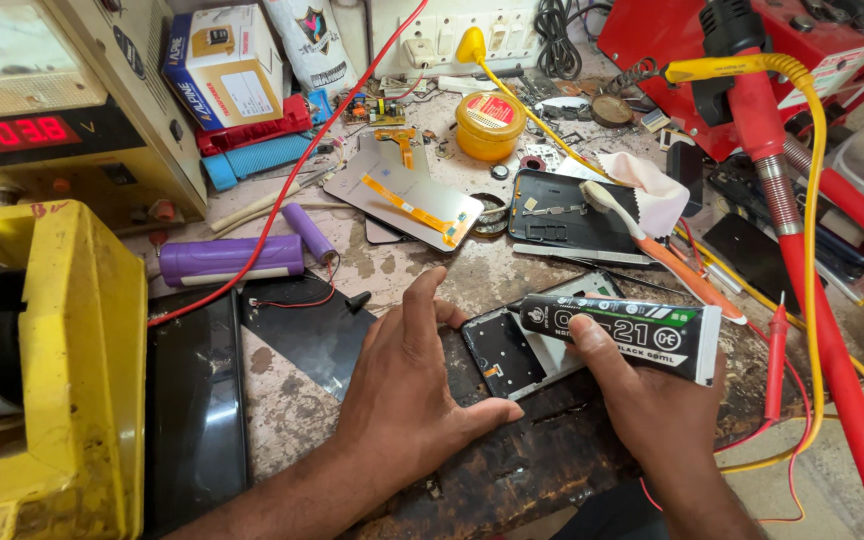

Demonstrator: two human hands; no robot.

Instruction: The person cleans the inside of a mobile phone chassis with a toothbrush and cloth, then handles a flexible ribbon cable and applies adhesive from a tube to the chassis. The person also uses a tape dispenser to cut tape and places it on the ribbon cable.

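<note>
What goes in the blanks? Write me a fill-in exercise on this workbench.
1. The right hand holds a black ____ of glue.
2. The left hand steadies the phone frame against the ____.
3. The round tin near the back is ____ in colour.

Missing words: tube; bench; yellow

Stained, worn workbench (392, 270) is cluttered: purple cylindrical cells (232, 258), dark glass panel (195, 400), silver phone back plate (407, 195), black phone frame (562, 215), yellow tin (489, 125), open phone frame (522, 350), red probe (775, 350) are laid directly on it.
</note>
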